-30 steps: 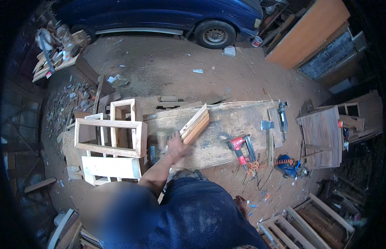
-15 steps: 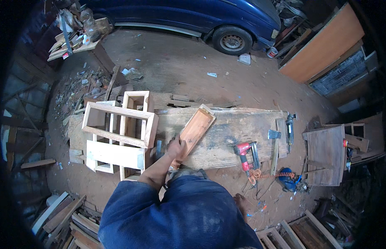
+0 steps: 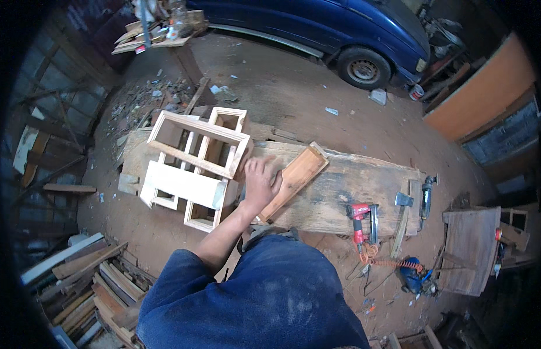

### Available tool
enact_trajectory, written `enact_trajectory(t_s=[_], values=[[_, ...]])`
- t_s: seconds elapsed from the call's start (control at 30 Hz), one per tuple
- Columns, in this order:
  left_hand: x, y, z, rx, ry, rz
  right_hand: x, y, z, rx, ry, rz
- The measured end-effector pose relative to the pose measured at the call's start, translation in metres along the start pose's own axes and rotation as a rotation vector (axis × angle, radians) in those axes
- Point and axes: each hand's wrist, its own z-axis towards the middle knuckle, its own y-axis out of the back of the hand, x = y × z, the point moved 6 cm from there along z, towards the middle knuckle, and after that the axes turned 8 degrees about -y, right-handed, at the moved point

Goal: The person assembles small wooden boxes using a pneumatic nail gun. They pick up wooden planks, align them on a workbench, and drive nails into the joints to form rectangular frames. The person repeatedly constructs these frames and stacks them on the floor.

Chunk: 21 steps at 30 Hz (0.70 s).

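Note:
A narrow wooden drawer-like box (image 3: 296, 179) lies at a slant on the worn wooden workbench (image 3: 334, 189), its near end close to my body. My left hand (image 3: 260, 183) is just left of the box, fingers partly bent and apart, thumb toward the box's side. It holds nothing that I can see; whether the thumb touches the box is unclear. Left of the hand are stacked pale wooden frames (image 3: 195, 142), with a pale board (image 3: 180, 181) on the near side. My right hand is not in view.
On the bench's right lie a red nail gun (image 3: 359, 218) with a coiled orange hose (image 3: 392, 263), a hatchet (image 3: 403, 212) and an angle grinder (image 3: 427, 195). A blue van (image 3: 317, 29) stands beyond. Scrap timber (image 3: 102, 285) is piled at lower left.
My left hand has let go of the box's side and shifted toward the frames. The view has turned, moving the scene rightward. My right hand, partly visible earlier, is out of sight.

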Motion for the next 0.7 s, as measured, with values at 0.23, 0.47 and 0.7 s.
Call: enact_trajectory(t_s=[0.23,0.47,0.7], values=[[0.080,0.030,-0.043,0.181,0.305,0.284,0.052,0.007,0.029,0.101,0.169,-0.128],[0.108,0.085,-0.107,-0.418,0.520,0.232,0.083,0.009,0.056,0.173,0.161,0.069],[0.200,0.072,-0.214,-0.293,1.671,0.228,0.062,0.004,0.082,0.170,0.108,0.084]])
